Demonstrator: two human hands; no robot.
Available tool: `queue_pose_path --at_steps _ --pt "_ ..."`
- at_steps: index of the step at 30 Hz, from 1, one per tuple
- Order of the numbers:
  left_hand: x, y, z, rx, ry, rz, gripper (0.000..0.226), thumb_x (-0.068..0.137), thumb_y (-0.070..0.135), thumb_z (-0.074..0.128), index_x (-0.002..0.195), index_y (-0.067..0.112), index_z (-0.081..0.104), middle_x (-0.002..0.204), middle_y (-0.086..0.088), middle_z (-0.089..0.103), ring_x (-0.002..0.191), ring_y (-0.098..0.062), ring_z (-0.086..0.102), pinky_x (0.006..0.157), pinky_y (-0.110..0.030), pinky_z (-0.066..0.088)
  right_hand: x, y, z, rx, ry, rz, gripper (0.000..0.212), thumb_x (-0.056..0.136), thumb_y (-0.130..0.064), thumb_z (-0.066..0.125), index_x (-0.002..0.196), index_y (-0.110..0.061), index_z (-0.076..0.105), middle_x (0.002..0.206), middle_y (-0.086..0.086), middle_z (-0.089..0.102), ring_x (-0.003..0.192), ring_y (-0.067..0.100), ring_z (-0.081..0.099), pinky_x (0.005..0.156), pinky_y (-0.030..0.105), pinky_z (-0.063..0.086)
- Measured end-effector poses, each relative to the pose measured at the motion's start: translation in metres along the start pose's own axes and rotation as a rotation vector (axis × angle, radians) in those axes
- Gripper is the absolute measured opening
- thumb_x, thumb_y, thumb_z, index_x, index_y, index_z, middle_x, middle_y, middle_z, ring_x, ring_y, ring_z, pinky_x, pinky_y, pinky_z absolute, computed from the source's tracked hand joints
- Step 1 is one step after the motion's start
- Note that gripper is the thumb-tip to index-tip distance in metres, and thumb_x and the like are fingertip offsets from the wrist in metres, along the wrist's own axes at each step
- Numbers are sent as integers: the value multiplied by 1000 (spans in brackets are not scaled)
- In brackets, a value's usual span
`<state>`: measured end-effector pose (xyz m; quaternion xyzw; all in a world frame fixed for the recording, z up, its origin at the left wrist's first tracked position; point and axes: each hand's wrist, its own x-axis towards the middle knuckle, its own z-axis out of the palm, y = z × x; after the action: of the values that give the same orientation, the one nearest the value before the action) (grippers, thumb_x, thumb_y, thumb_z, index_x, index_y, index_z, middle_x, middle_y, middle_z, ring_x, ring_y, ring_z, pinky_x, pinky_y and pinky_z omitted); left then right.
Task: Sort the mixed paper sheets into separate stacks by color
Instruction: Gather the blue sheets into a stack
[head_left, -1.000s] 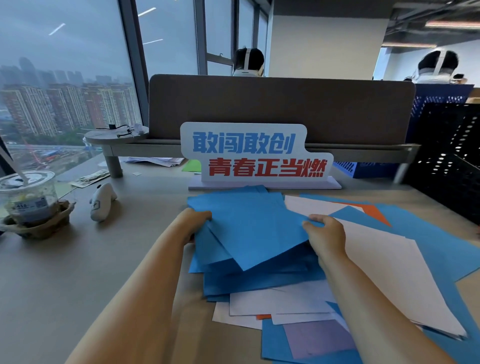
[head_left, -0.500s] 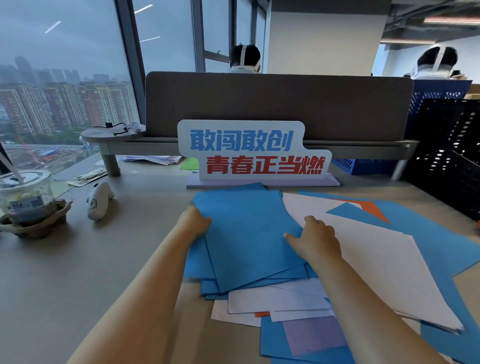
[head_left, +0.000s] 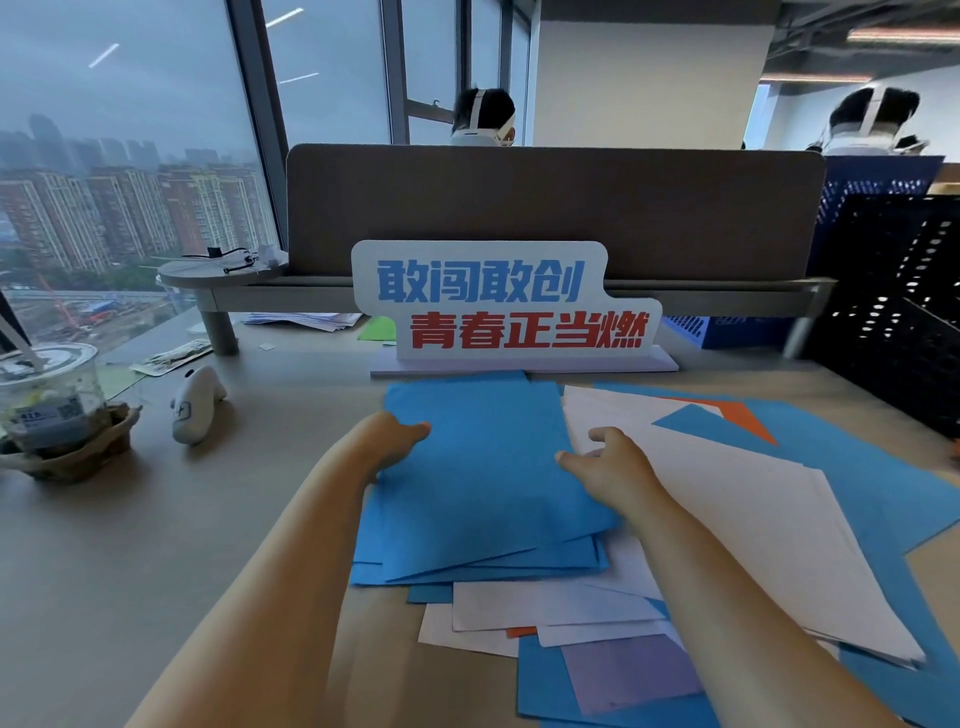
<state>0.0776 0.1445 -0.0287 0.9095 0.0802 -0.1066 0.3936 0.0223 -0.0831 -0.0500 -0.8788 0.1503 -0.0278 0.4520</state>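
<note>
1. I'm looking into an office beside a tall glass window (head_left: 104, 182) over grey city towers. A brown felt divider (head_left: 545, 208) closes the back of the pale table (head_left: 156, 545), and a white sign with blue and red characters (head_left: 498, 306) stands in front of it. A clear plastic cup (head_left: 47, 395) and a small white toy (head_left: 195, 400) sit far left, well apart from the work.
2. The stack of bright blue paper sheets (head_left: 483, 483) lies mid-table, just in front of the sign. Its near edges are fanned out over loose white sheets (head_left: 753, 519). An orange sheet (head_left: 743, 415) and a lilac sheet (head_left: 623, 670) show among the unsorted paper to the right and nearer me.
3. My left hand (head_left: 387, 439) is at the stack's left edge with the thumb on top. The other fingers are hidden, so I cannot tell whether it pinches the paper. My right hand (head_left: 608, 462) rests at the right edge with the thumb and fingers stretched out, gripping nothing.
4. I judge the step in hand to be squaring the blue stack between both hands. Much paper remains mixed.
5. To do it well, I would press inward evenly from both sides, then tap the near edge flush. The pressure should stay light so the sheets slide rather than buckle.
6. The stack overlaps white paper underneath, so I should slide it left onto bare table or the colours will tangle again.
</note>
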Motion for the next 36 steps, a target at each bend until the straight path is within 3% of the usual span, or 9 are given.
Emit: queue_pose_path --at_steps 3,7,14,16,19,26,30,33,36 --pt "-1 0 1 61 15 18 67 96 41 46 144 -1 26 145 -16 36 124 -34 44 99 -42 43 1 -1 0 130 -32 61 65 90 -29 60 143 -2 32 147 13 36 133 29 38 104 35 35" --pt "4 -4 0 -91 25 -23 59 95 37 51 135 -4 37 110 -14 48 99 -29 51 83 -39 50 -1 -2 2 239 -66 107 26 94 -14 52 114 2 58 118 22 62 104 34 60 90 36 48" --pt "12 -11 -3 -205 4 -69 48 94 34 54 121 -5 47 97 -13 53 80 -24 53 59 -29 47 -2 2 8 132 -84 -16 35 93 -1 48 127 -6 50 119 11 60 100 28 59 80 30 48" --pt "14 -14 -5 -169 35 -74 52 93 35 54 122 -7 47 91 -13 53 75 -24 52 62 -29 46 -3 2 5 310 -93 -24 37 93 2 50 128 -7 51 119 8 61 100 25 60 85 33 49" --pt "16 -17 -6 -51 114 -45 54 93 36 54 124 -7 48 111 -21 57 100 -34 56 83 -38 46 -2 3 2 483 -123 -20 37 91 5 52 125 -9 53 119 9 62 103 27 62 92 41 51" --pt "16 -25 -4 -427 -63 -36 42 90 29 62 116 -3 56 110 -13 63 92 -28 62 86 -37 48 -4 3 2 487 -163 -41 45 87 11 49 125 -13 49 117 7 62 103 28 62 90 41 51" --pt "16 -23 0 -560 -106 56 24 94 13 54 114 1 57 108 -13 65 87 -27 64 80 -39 51 -2 5 2 388 -81 -46 23 93 -11 54 115 -16 50 119 5 62 98 21 61 85 34 50" --pt "17 -22 1 -390 -68 74 23 97 21 49 107 1 57 102 -13 65 87 -28 63 75 -37 53 -2 6 4 136 -82 -47 38 92 -16 58 127 -9 45 125 8 56 107 25 57 86 32 47" --pt "18 -21 2 127 11 59 41 98 35 44 83 -1 56 77 -9 56 79 -27 55 66 -31 44 -2 5 5 -18 -78 -39 43 95 -17 53 134 -5 39 132 10 51 115 28 52 85 30 44"
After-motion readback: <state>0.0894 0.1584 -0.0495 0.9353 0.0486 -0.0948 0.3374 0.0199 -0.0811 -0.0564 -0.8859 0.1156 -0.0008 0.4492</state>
